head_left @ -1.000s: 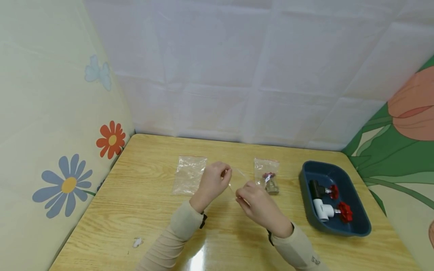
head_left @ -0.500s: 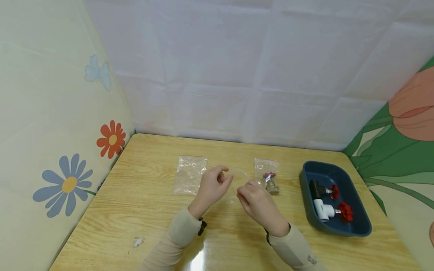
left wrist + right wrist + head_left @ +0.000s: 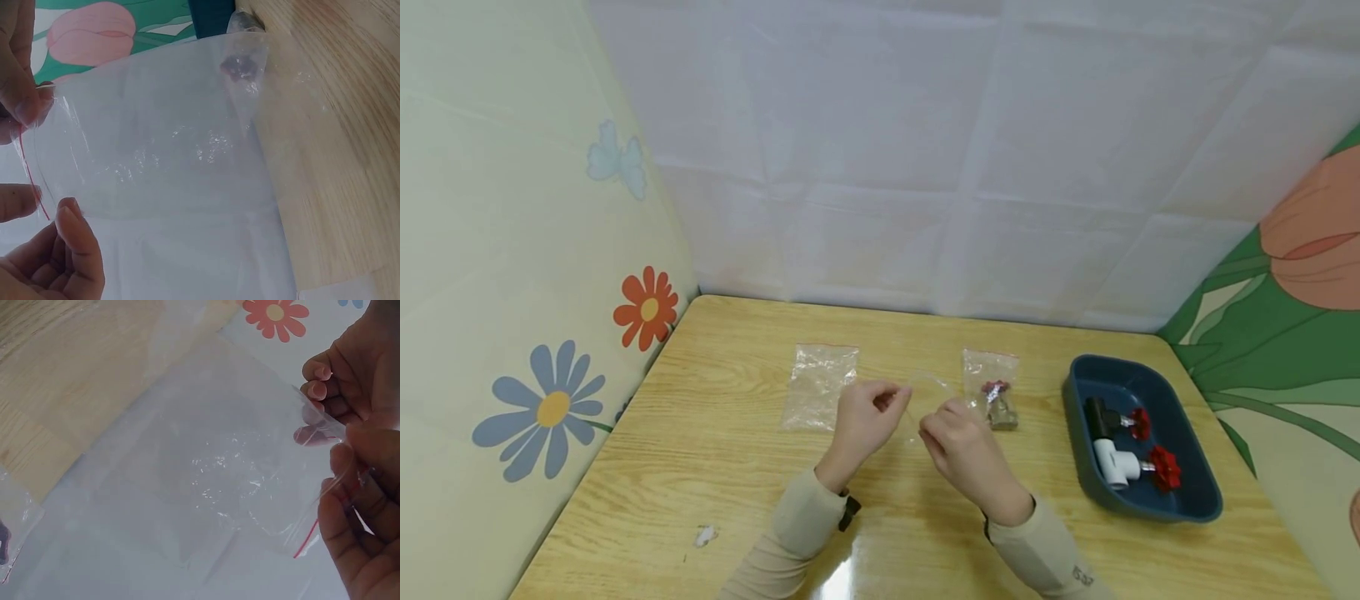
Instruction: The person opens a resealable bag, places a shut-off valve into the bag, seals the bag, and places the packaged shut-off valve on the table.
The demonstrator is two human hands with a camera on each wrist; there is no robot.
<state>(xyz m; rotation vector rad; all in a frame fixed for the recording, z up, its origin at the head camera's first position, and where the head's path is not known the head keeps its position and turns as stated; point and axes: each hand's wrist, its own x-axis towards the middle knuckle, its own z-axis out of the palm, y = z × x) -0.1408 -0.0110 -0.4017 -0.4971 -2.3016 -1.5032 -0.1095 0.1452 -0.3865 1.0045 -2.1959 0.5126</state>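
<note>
A clear zip-lock bag (image 3: 931,390) with a red line along its mouth is held up above the table between my hands. My right hand (image 3: 972,454) pinches its mouth edge with curled fingers. At the other end of that edge, my left hand (image 3: 863,421) has its thumb and index finger on either side of the film. In the left wrist view, the bag (image 3: 156,131) hangs flat and nothing shows inside it. The right wrist view shows the red line (image 3: 306,539) beside my right fingers (image 3: 340,519).
Another clear bag (image 3: 822,387) lies flat at the left. A zip bag with a red-handled valve (image 3: 997,404) lies right of centre. The dark blue tub (image 3: 1078,467) at right holds a black valve (image 3: 1101,419) and a white valve (image 3: 1116,465), both with red handwheels.
My left thumb and index finger spread apart half a second ago and have come together again at the bag's edge, slightly lower. My right hand keeps its pinch, nearly still.
</note>
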